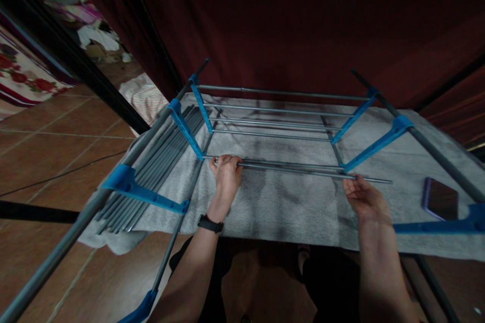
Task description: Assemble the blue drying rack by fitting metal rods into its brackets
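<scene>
We hold a loose grey rod (299, 167) across the drying rack (185, 128): left hand (226, 175) curled over it, right hand (361, 194) pinching underneath. Its overhanging right end risks slipping off the blue bracket (373, 147).

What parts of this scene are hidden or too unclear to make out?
Head view only:
- Rod: its left end is hidden under the left hand.
- Right hand: the fingertips curl under the rod, so the grip is unclear.
- Phone: dark screen, unreadable.
- Rack: legs cut off by the bottom edge.
- Top-left clutter: blurred.
</scene>
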Demonstrator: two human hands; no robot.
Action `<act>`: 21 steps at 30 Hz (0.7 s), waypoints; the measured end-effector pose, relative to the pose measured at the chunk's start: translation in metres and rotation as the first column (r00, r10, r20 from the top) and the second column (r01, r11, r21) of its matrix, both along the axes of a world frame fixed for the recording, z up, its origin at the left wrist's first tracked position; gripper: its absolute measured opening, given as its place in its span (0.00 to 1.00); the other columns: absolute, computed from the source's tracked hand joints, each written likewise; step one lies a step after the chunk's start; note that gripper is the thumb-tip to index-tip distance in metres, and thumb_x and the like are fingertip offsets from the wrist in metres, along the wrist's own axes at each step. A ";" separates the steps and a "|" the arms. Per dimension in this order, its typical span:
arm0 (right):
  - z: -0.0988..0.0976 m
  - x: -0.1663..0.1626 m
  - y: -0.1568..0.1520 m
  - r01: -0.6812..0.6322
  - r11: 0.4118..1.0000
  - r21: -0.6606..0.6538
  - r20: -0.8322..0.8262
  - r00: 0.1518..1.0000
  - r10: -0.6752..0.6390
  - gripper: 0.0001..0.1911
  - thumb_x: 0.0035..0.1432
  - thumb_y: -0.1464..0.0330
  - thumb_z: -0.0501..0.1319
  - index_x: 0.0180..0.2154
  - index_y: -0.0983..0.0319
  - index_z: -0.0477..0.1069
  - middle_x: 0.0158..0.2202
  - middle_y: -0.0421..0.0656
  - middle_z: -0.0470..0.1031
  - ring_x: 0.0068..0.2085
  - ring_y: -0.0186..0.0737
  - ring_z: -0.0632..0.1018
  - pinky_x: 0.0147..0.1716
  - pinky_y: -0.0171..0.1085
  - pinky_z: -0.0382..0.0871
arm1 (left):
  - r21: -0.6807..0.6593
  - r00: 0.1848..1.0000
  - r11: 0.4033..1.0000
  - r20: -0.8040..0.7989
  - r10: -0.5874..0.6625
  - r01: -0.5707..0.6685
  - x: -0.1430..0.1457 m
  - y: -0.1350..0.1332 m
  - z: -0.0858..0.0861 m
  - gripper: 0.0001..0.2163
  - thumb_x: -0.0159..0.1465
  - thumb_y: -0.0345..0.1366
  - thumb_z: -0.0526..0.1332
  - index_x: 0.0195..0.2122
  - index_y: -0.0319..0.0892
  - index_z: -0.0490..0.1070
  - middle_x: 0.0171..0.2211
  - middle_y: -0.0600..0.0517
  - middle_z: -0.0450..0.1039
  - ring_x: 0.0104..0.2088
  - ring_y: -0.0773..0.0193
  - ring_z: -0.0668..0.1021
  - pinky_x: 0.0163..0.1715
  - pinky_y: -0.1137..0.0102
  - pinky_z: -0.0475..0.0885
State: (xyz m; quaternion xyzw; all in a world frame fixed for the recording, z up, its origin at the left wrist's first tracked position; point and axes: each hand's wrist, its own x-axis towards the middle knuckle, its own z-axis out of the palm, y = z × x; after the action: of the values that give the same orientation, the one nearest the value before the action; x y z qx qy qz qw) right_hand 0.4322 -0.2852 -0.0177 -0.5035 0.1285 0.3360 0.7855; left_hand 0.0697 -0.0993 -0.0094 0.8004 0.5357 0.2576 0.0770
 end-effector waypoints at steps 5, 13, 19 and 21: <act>-0.005 0.006 -0.003 -0.017 1.000 0.019 0.010 1.000 0.017 0.10 0.65 0.79 0.57 0.34 0.60 0.71 0.29 0.37 0.78 0.27 0.31 0.81 0.32 0.33 0.83 | 0.015 0.996 0.996 0.022 0.085 -0.085 -0.006 0.001 0.000 0.07 0.64 0.31 0.62 0.40 0.47 0.78 0.43 0.45 0.80 0.53 0.45 0.75 0.62 0.44 0.58; -0.005 0.016 -0.013 0.032 0.999 0.027 -0.009 0.999 -0.032 0.14 0.61 0.81 0.51 0.32 0.61 0.70 0.31 0.38 0.77 0.30 0.31 0.81 0.33 0.34 0.82 | 0.004 0.981 0.984 0.083 0.176 -0.177 -0.017 0.009 0.006 0.07 0.64 0.32 0.61 0.41 0.47 0.78 0.51 0.43 0.75 0.59 0.42 0.72 0.59 0.46 0.66; -0.003 0.011 -0.010 0.063 0.998 0.014 -0.036 0.997 -0.062 0.14 0.61 0.80 0.50 0.32 0.60 0.69 0.30 0.37 0.75 0.28 0.30 0.80 0.30 0.33 0.81 | 0.022 0.938 0.962 0.230 0.259 -0.271 -0.023 0.013 0.004 0.10 0.63 0.31 0.62 0.46 0.45 0.74 0.63 0.39 0.64 0.69 0.37 0.61 0.64 0.39 0.62; -0.004 0.009 -0.009 0.060 0.998 0.019 -0.038 0.998 -0.059 0.13 0.61 0.79 0.49 0.32 0.60 0.69 0.30 0.36 0.75 0.28 0.31 0.80 0.29 0.33 0.81 | 0.023 0.921 0.959 0.283 0.266 -0.284 -0.023 0.015 0.002 0.10 0.63 0.31 0.62 0.46 0.45 0.73 0.64 0.40 0.62 0.68 0.40 0.63 0.65 0.42 0.64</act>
State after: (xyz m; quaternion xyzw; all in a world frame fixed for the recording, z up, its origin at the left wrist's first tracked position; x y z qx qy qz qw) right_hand 0.4413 -0.2944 -0.0221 -0.4851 0.1549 0.3233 0.7976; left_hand 0.0470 -0.0838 -0.0079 0.6754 0.6182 0.3921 0.0890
